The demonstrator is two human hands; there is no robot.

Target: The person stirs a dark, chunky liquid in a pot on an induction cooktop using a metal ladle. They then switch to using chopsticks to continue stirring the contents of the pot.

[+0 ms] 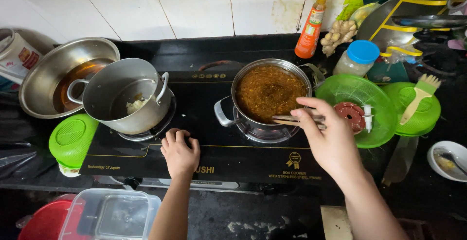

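Head view: right hand (331, 140) pinching wooden chopsticks (297, 120), lying flat and long from right to left, tips over the near rim of the pot of brown sauce (269, 92). Pot just up and left of that hand. Left hand (180, 151) curled into a loose fist, holding nothing, resting on the black stove (219, 138) by the empty steel pot (125, 94).

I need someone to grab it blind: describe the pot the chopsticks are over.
Start at the black stove in the middle of the counter. The pot sits on its right burner, under the right hand holding chopsticks. Unlike the tilted pot on the left burner, it is full of chunky brown sauce.
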